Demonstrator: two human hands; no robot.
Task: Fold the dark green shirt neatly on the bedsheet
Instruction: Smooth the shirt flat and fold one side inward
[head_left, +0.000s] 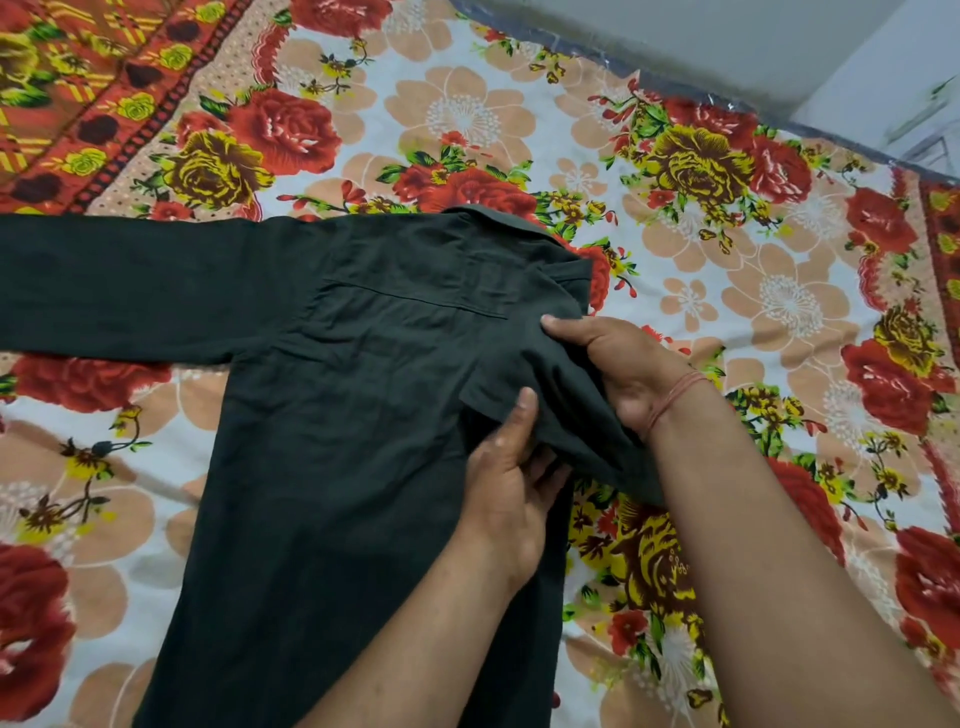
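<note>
Back-up on a flowered bedsheet (467, 114), a dark green shirt (337, 389), collar (498, 218) at the far end, one sleeve (130, 286) stretched flat to the left. At the shirt's right shoulder, both hands on the cloth: right hand (618, 364), red thread (675, 397) round the wrist, gripping the bunched cloth there, raised off the sheet; left hand (511, 483) just beside it, nearer the viewer, pinching the same fold, thumb on top.
</note>
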